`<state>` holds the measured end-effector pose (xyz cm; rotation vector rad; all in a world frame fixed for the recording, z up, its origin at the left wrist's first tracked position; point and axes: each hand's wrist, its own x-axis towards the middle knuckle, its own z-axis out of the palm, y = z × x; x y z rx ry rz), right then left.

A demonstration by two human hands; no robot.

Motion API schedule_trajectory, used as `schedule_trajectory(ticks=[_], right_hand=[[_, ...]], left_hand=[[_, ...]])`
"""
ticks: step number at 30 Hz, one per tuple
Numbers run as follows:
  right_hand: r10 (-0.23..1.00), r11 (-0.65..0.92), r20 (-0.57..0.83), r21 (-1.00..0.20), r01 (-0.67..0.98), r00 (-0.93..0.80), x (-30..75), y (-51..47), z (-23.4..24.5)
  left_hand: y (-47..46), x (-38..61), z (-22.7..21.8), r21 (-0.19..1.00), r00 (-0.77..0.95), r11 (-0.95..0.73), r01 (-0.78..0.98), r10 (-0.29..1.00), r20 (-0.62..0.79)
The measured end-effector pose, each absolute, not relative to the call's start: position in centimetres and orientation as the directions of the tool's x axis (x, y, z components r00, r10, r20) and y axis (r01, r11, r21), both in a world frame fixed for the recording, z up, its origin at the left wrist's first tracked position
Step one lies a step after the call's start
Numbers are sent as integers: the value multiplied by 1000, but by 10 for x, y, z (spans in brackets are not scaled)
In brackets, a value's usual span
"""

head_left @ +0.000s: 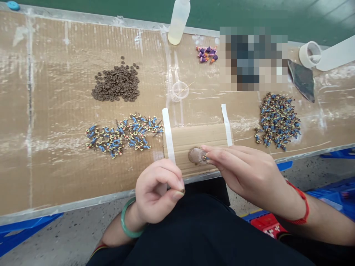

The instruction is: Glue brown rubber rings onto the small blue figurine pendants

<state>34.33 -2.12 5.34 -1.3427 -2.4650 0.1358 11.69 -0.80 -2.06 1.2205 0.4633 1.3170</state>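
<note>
Closest to the camera, the left hand (pixel 155 192) hangs just off the near edge of the desk (pixel 55 166), thumb and forefinger pinched on a small brown disc (pixel 182 191). Just beyond, the right hand (pixel 246 173) grips a tiny painted figurine (pixel 204 158) in its fingertips, against a round brown patch (pixel 195 155) on the desk. Farther left lies a heap of blue-and-yellow figurines (pixel 124 135), with a pile of brown discs (pixel 116 83) behind it. A second figurine heap (pixel 277 120) sits to the right.
</note>
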Motion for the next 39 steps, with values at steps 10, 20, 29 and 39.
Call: schedule_trajectory(ticks=[10, 20, 29, 39], right_hand=[[828, 556, 235, -228, 799, -509, 342, -21, 55], [821, 567, 238, -229, 791, -519, 341, -20, 54], [817, 571, 253, -232, 787, -519, 341, -20, 54], [821, 567, 239, -237, 789, -518, 341, -20, 55]], left_hand=[[-7, 117, -19, 864, 275, -212, -456, 890, 363], [-7, 119, -20, 857, 266, -233, -459, 885, 383], [-7, 119, -19, 861, 268, -225, -456, 888, 374], [-7, 119, -18, 861, 265, -224, -456, 890, 372]])
